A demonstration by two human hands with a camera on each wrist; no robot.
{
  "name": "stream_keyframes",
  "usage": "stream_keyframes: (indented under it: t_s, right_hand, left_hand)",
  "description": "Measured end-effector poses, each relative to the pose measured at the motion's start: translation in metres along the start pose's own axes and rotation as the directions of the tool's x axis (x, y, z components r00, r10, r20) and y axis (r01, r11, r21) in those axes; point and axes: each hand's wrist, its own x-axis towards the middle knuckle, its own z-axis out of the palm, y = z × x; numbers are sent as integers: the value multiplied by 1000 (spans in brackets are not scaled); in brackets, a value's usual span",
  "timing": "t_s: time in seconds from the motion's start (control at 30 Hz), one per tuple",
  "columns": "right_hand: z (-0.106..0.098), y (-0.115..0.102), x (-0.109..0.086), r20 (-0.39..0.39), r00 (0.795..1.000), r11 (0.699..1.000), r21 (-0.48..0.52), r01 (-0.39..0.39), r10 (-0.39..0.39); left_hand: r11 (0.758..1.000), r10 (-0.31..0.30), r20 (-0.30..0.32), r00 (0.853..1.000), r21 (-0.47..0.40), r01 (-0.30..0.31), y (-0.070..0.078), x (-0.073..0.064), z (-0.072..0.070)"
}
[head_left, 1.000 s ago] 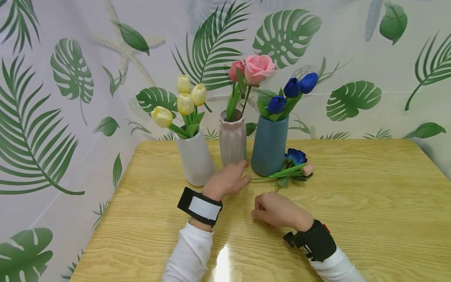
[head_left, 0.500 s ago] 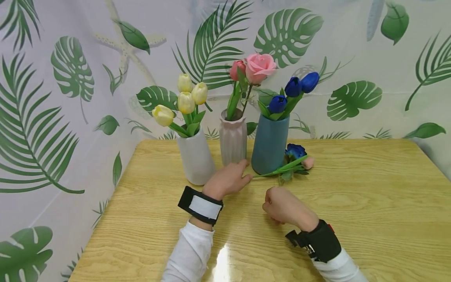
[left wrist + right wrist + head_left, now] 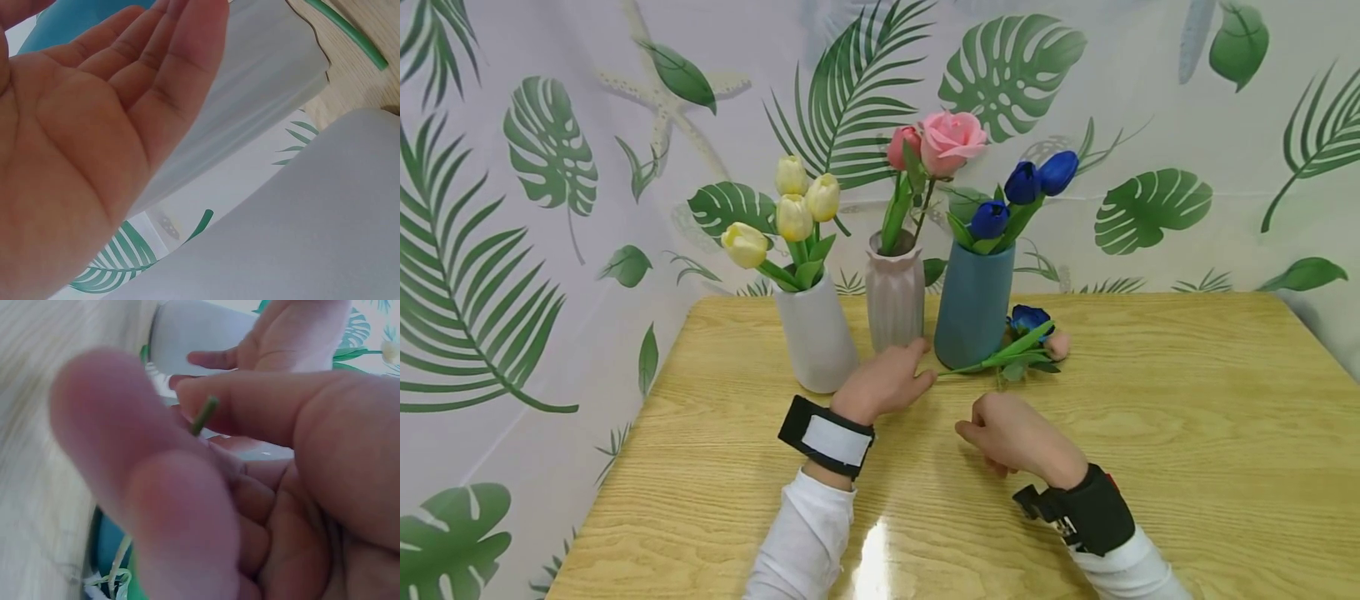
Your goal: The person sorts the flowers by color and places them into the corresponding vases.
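Note:
My left hand [image 3: 883, 383] lies with its fingers stretched at the foot of the pink fluted vase [image 3: 896, 296]. In the left wrist view its bare palm shows, holding nothing. My right hand [image 3: 1021, 435] is over the table right of it, fingers curled. Between its thumb and fingers, in the right wrist view, a thin green stem end [image 3: 205, 415] sticks out. Its stem leads toward the loose artificial flowers beside the blue vase [image 3: 973, 308]: a blue bloom [image 3: 1030, 318], a pale pink one [image 3: 1057, 346] and a green leafy stem [image 3: 1000, 358]. I cannot tell which bloom is on the held stem.
A white vase [image 3: 816, 337] with several yellow tulips [image 3: 794, 218] stands on the left. The pink vase bears a pink rose [image 3: 953, 143] and a red-pink tulip [image 3: 902, 148]; the blue one, blue tulips [image 3: 989, 219]. A leaf-print backdrop [image 3: 1150, 125] hangs behind the wooden table [image 3: 1187, 433].
My right hand has moved to the right and slightly away from me. The leafy green stem among the loose flowers has shifted a little. My left hand stays put.

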Motion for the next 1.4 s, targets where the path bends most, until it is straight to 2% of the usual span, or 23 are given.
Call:
stream_keyframes:
  t_s: [0.1,0.23,0.3,0.37,0.47,0.53,0.63,0.83,1.03,1.4]
  right_hand:
    - [0,-1,0,68,997,999,45,23,-26]
    - [2,1,1,197,978,994,102,49,-68]
    - [4,6,3,212,976,995,95,38,-58]
    - [6,11,4,156,987,998,53,21,-29]
    - [10,21,8,-12,1000,997,-80,-17,16]
    - [14,26,10,-115,993,986,-158,-52,34]
    - [16,32,14,-190,981,973,-212,-89,48]
    - [10,44,16,-239,964,981,-121,-152,120]
    - [0,53,12,-200,967,982,-68,-177,160]
    - [-4,60,6,-171,957,965,-80,-250,234]
  left_hand:
    - [1000,-4,1,1000,1,4,0,0,0]
    - [1000,-7,-3,1000,4,8,0,0,0]
    - [1000,-10,-4,1000,2,10,0,0,0]
    - [1000,-13,-6,1000,1,13,0,0,1]
    - [1000,-12,-8,1000,2,12,1,0,1]
    - [1000,-9,-9,1000,4,9,1,0,1]
    - [1000,-5,-10,1000,6,5,2,0,1]
    - [1000,0,-8,1000,5,0,1,0,1]
    - [1000,-4,0,1000,-8,4,-1,-1,1]
    - [1000,-10,7,1000,-16,10,-1,-2,0]
